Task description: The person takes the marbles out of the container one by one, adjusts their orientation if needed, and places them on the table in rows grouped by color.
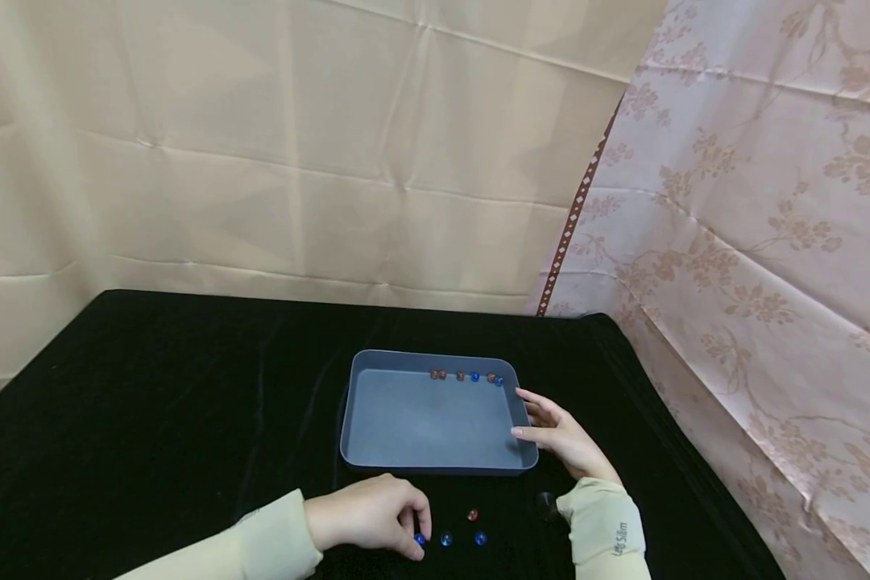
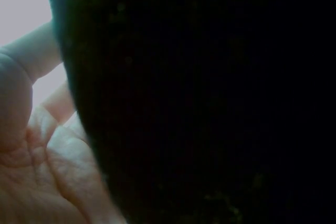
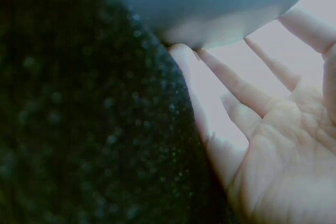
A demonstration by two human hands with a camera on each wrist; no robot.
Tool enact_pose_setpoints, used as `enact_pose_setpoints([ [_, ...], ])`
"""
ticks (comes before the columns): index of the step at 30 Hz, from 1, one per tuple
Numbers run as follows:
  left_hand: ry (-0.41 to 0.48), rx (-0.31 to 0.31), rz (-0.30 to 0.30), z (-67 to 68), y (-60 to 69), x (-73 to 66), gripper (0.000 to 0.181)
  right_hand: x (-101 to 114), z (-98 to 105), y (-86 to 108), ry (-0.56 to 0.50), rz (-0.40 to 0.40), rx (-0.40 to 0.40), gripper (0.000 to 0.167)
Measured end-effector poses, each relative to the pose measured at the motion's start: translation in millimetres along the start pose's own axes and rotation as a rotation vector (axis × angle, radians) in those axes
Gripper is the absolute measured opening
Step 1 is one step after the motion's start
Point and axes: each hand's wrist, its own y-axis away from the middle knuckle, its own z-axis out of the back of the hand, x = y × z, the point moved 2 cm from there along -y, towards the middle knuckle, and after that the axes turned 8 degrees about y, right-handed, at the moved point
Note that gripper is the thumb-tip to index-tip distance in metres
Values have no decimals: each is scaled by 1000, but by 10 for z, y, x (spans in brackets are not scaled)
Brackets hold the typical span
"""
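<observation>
My left hand (image 1: 377,513) is low over the black cloth, pinching a blue marble (image 1: 420,539) between thumb and fingertips. Beside it on the cloth lie two more blue marbles (image 1: 445,539) (image 1: 481,538) and an orange-brown marble (image 1: 473,515). The grey-blue tray (image 1: 435,419) holds several orange-brown and blue marbles (image 1: 474,376) along its far wall. With fingers spread, my right hand (image 1: 569,441) touches the tray's right side; in the right wrist view the hand (image 3: 278,145) meets the tray's wall (image 3: 220,9). The left wrist view shows part of the palm (image 2: 47,166); its marble is hidden there.
A black-covered table (image 1: 152,403) lies under everything. A small dark object (image 1: 547,506) is beside the right sleeve. Behind the table hangs a cream curtain (image 1: 261,161), with a pink floral cloth (image 1: 768,201) at the right.
</observation>
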Motion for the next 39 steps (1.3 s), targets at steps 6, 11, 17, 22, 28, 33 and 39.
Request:
enact_pose_setpoints([
  [6, 32, 0, 10, 2, 4, -18, 11, 2, 2, -3, 2, -4, -2, 68],
  [11, 5, -7, 3, 7, 14, -17, 11, 10, -2, -6, -1, -2, 1, 67],
  [17, -10, -13, -1, 2, 16, -7, 11, 14, -3, -9, 0, -6, 0, 67],
  [22, -15, -16, -4, -10, 8, 2, 12, 13, -4, -7, 2, -10, -2, 68],
  [28, -40, -18, -12, -11, -2, 13, 12, 11, -3, -4, 2, -12, -5, 67],
  [33, -54, -16, -6, -8, -3, 11, 11, 12, -5, -2, 3, -11, -6, 67],
  [39, -53, -21, 0, -16, -9, 12, 12, 7, -8, -7, 0, -7, -4, 67],
])
